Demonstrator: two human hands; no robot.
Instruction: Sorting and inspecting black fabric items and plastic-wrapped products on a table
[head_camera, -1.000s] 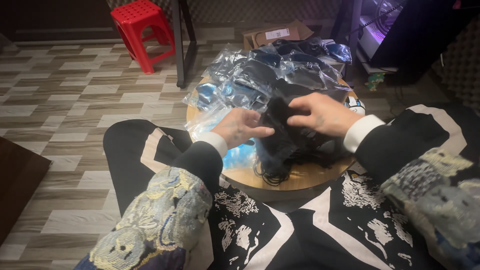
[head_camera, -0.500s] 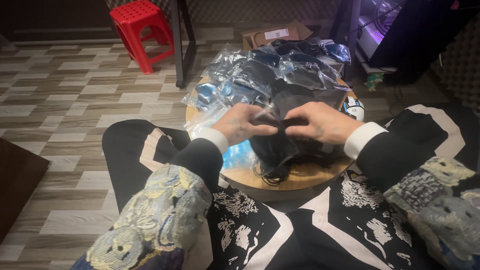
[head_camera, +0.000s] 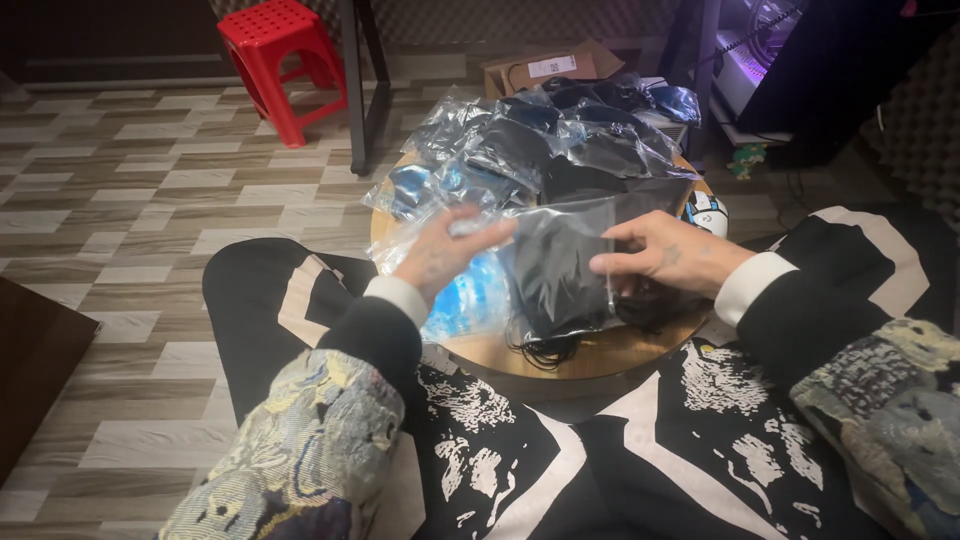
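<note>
Left hand (head_camera: 445, 255) grips the left edge of a clear plastic bag (head_camera: 560, 265) containing a black item; motion blur obscures the fingers. Right hand (head_camera: 660, 262) pinches the bag's right edge. The bag is held just above the round wooden surface (head_camera: 610, 352), in front of a pile of similar bagged items (head_camera: 545, 140). A red stool (head_camera: 285, 60) stands on the floor beyond.
</note>
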